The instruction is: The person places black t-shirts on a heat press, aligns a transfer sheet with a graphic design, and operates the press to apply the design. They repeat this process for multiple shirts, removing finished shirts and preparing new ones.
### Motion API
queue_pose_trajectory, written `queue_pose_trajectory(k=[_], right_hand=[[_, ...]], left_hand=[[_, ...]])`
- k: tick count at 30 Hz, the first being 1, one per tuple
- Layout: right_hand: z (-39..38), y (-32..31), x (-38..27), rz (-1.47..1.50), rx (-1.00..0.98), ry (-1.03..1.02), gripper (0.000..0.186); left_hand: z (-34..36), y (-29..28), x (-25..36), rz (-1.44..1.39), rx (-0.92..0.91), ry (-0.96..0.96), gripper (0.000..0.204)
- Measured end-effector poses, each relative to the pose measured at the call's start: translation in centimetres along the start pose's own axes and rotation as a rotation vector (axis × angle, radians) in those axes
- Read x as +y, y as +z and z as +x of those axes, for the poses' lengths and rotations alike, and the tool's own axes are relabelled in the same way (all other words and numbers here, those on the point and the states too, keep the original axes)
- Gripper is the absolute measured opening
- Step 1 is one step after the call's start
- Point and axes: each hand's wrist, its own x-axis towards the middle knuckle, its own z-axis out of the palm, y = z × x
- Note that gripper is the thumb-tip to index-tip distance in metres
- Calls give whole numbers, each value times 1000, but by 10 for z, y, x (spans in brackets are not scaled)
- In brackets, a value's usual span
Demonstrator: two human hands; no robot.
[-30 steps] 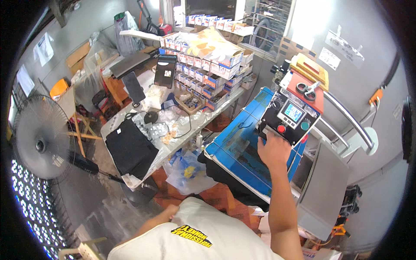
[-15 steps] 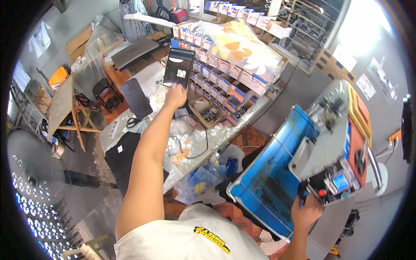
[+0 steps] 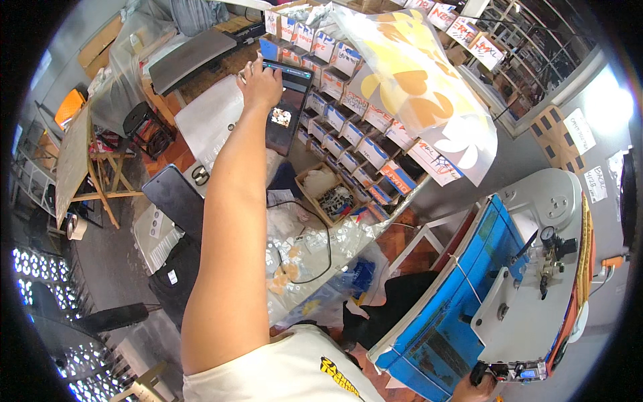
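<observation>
My left arm reaches far over the table to a dark tablet (image 3: 284, 117) propped upright against the boxes. At the tablet's upper left edge is my left hand (image 3: 260, 86), fingers stretched and apart, holding nothing. Its screen shows a small pale picture on a dark background. At the lower right, my right hand (image 3: 474, 388) is closed round a black handle (image 3: 478, 373) at the front of a grey heat press (image 3: 536, 328); the frame's edge cuts off part of this hand. A blue tray-like surface (image 3: 442, 315) lies beside the press.
Small labelled cardboard bins (image 3: 355, 141) stand in rows behind the table, with a patterned plastic sheet (image 3: 408, 80) over them. Closer in are an open box of small parts (image 3: 335, 201), a black cable (image 3: 328, 248) and a dark flat device (image 3: 173, 191). A fan (image 3: 114, 318) stands left.
My left hand has gone from the tablet's lower part to its upper left edge. The view has shifted, and the press and my right hand now appear lower in it.
</observation>
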Motion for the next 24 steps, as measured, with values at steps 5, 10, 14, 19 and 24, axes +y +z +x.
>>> queue_pose_trajectory(k=[5,10,14,19,24], right_hand=[[-3,-3,-2,-93,-102,54,33],[32,-19,-27,-69,-176,-54,40],[35,-20,-39,54,-183,86,45],[26,-12,-23,19,-149,17,47],[32,-8,-10,-9,-80,-122,48]], left_hand=[[-31,11,3,-78,120,-32,40],[-77,24,0,-247,203,-185,33],[-97,25,-6,-313,182,-194,29],[-68,26,3,-218,240,-64,27],[-16,17,16,-75,196,6,37]])
